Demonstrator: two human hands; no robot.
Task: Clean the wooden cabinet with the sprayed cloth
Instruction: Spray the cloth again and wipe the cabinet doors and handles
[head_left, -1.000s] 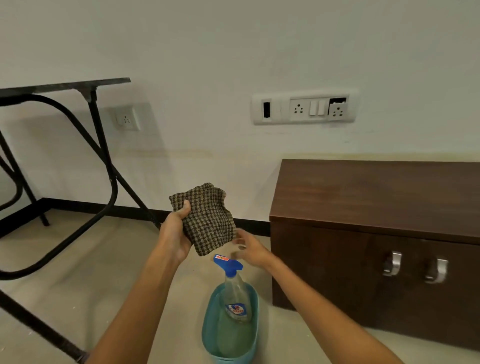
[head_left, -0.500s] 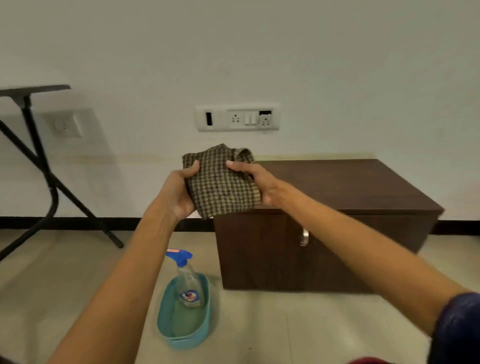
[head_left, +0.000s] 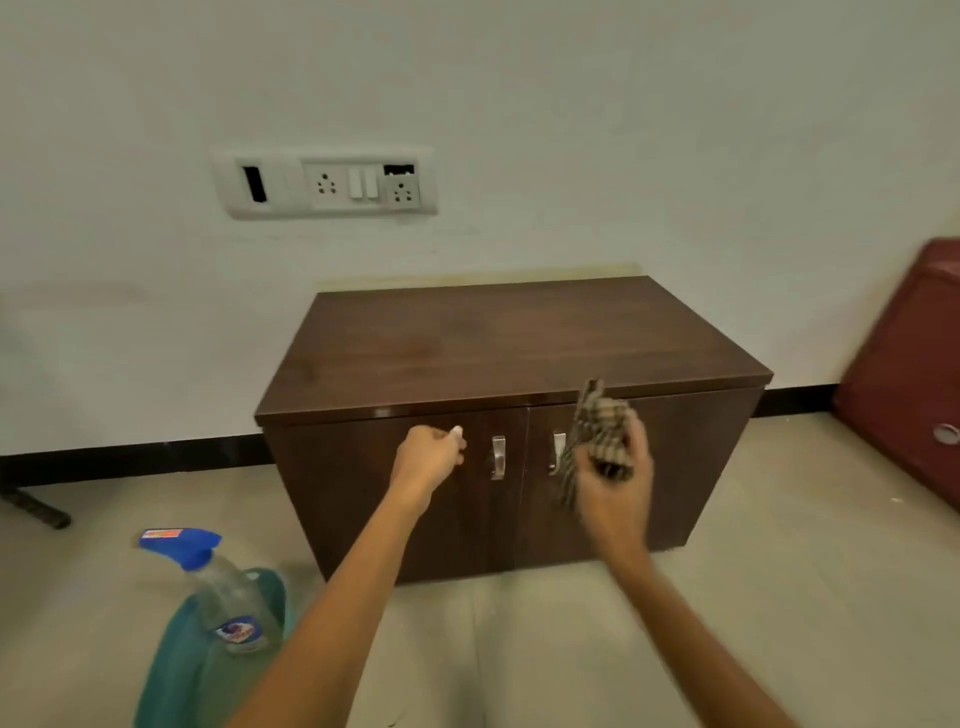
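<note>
A low dark wooden cabinet (head_left: 498, 343) with two doors and two metal handles stands against the white wall. My right hand (head_left: 615, 480) grips the checked brown cloth (head_left: 597, 431) in front of the right door, just below the cabinet's top edge; part of the cloth hangs down over the right handle. My left hand (head_left: 428, 460) is held in front of the left door, left of its handle, fingers curled with nothing in them. Both hands are a little blurred.
A spray bottle (head_left: 221, 587) with a blue trigger stands in a teal basin (head_left: 176, 660) on the floor at the lower left. A dark red safe-like box (head_left: 904, 369) stands at the right. A switch and socket panel (head_left: 324, 182) is on the wall.
The view has swung right and closer to the cabinet. My left hand let go of the cloth; my right hand now holds it alone and lower, in front of the right door.
</note>
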